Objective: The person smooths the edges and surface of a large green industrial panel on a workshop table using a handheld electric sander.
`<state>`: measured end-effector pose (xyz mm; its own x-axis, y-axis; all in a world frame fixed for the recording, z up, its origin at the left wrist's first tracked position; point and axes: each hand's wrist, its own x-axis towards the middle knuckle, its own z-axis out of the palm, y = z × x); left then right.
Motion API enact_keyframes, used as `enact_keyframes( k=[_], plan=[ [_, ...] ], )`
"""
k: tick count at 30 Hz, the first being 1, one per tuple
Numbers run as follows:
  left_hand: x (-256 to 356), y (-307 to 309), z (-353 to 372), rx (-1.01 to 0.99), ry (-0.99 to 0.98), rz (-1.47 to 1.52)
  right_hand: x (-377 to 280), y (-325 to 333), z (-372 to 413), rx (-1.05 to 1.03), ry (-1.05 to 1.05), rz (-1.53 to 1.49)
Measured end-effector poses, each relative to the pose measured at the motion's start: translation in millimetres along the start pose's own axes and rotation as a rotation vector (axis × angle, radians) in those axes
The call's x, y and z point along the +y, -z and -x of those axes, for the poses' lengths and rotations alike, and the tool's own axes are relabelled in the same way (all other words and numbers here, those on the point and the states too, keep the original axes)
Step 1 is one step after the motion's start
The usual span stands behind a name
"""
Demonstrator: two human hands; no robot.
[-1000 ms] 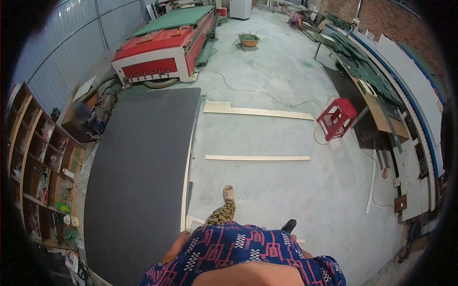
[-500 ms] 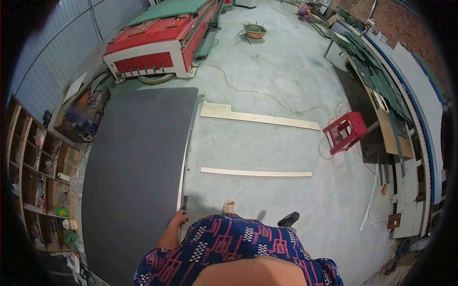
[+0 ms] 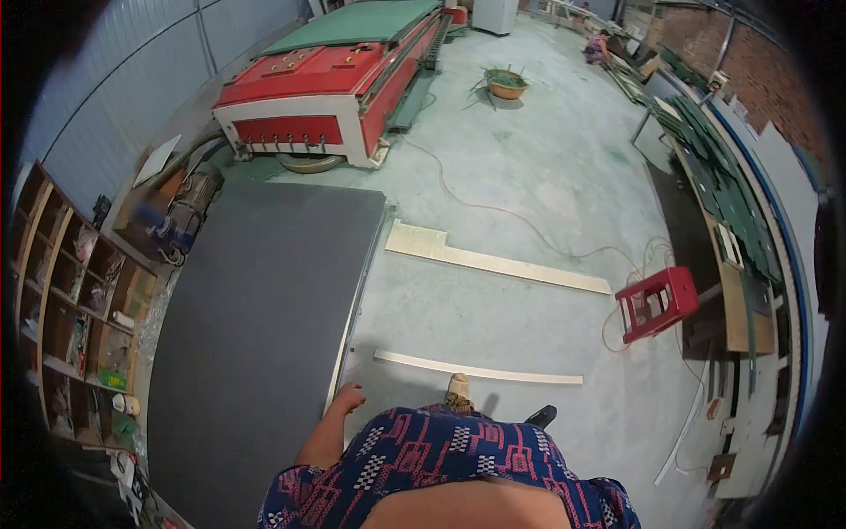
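L hand (image 3: 349, 398) at rt edge of big dark panel (image 3: 256, 326), near its close corner; gripping or just resting, can't tell. R hand out of view. Panel lies flat, low by the floor, long axis running away from me twd red machine (image 3: 304, 106). Prob heavy, stiff, awkward; best taken along the long edge.

large dark grey board (image 3: 256, 326), flat on floor

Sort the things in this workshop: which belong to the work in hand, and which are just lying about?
In hand: left hand, at the right edge of the dark grey board.
Lying about: thin pale strip, wider pale plank, red stool, red machine, wooden shelves.
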<state>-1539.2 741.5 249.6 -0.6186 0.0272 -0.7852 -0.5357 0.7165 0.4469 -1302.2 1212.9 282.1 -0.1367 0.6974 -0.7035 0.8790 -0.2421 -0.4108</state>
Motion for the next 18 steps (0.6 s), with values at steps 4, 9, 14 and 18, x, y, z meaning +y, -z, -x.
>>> enact_keyframes(
  k=[4, 9, 14, 18],
  plan=[
    [29.1, 0.6, -1.7, -0.007, 0.117, -0.028, -66.6, 4.8, -30.3, -0.011, 0.06, 0.028],
    [85.0, -2.6, 8.3, 0.023, 0.171, 0.138, -156.6, 12.7, -59.3, -0.031, 0.154, 0.06],
    [95.1, -17.0, -9.5, 0.054, 0.096, 0.297, -245.8, 3.3, -70.6, -0.112, 0.268, 0.051],
    [13.0, -71.2, -116.1, -0.159, 0.376, 0.873, -316.5, -14.7, -68.4, -0.197, 0.29, -0.003]
  ],
)
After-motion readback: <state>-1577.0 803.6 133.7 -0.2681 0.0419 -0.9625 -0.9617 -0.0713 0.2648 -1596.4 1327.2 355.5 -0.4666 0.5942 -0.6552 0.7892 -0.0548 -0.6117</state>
